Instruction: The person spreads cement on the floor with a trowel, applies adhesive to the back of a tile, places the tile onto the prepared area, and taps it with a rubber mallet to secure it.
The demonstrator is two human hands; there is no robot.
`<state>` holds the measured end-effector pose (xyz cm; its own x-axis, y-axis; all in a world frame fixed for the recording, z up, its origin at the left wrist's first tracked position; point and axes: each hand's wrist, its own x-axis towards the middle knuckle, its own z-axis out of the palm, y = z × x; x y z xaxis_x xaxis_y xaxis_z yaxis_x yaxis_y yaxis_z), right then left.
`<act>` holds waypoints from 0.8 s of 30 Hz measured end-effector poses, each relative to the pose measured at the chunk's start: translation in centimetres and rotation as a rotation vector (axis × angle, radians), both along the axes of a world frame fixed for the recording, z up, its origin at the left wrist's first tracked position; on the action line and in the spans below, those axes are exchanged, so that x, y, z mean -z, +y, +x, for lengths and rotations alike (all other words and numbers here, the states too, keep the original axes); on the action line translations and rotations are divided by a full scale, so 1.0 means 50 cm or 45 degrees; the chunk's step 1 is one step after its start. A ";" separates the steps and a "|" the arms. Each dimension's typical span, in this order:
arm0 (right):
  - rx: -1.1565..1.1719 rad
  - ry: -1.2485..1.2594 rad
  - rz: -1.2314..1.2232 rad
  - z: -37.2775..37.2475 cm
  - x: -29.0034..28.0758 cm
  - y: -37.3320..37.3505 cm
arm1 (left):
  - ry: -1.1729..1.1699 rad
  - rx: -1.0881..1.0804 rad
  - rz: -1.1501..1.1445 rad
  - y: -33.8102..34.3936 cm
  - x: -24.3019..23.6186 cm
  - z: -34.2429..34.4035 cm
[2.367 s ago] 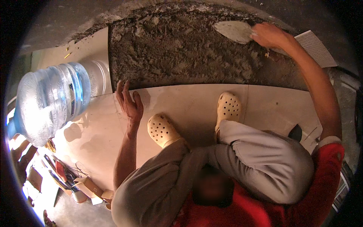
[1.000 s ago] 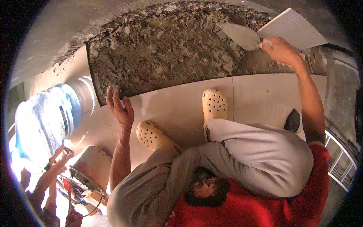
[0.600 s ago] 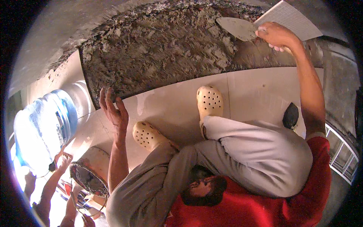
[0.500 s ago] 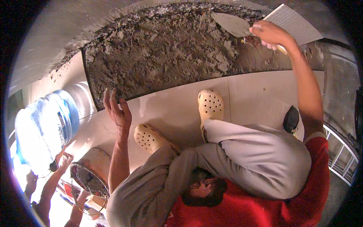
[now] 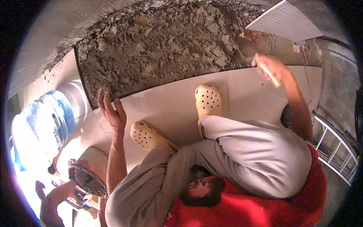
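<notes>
My left hand (image 5: 113,111) has its fingers spread, fingertips at the near edge of a rough grey mortar bed (image 5: 155,45). My right hand (image 5: 271,70) is closed on a pale wooden handle (image 5: 273,79), over the tiles near the bed's right part; the blade of this tool cannot be made out. A white gridded tile (image 5: 283,20) leans at the back right, beyond that hand. Pale floor tiles (image 5: 159,102) border the mortar along its near side.
Left: a large blue water jug (image 5: 43,119), a mortar-caked bucket (image 5: 89,170), tools and another person's arms or legs (image 5: 58,196), blurred by glare. Near me: my cream clogs (image 5: 208,98) and a dark object (image 5: 285,117). Right: a white metal ladder-like frame (image 5: 334,147). Behind: a grey wall (image 5: 45,34).
My right hand has come down and toward me from the back of the bed, and the trowel blade seen earlier no longer shows. My left hand has shifted slightly left in view.
</notes>
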<state>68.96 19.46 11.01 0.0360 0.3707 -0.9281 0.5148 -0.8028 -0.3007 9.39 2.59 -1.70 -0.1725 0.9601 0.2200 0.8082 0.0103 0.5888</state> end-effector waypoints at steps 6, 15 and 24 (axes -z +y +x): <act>0.215 -0.002 0.076 -0.009 0.000 -0.172 | 0.053 0.050 0.032 0.017 -0.007 0.003; -0.073 -0.137 0.127 -0.050 -0.007 -0.240 | 0.031 0.026 0.007 0.013 0.012 -0.002; -1.271 -0.582 0.937 -0.206 -0.083 -0.045 | 0.050 -0.029 -0.008 -0.007 0.015 0.001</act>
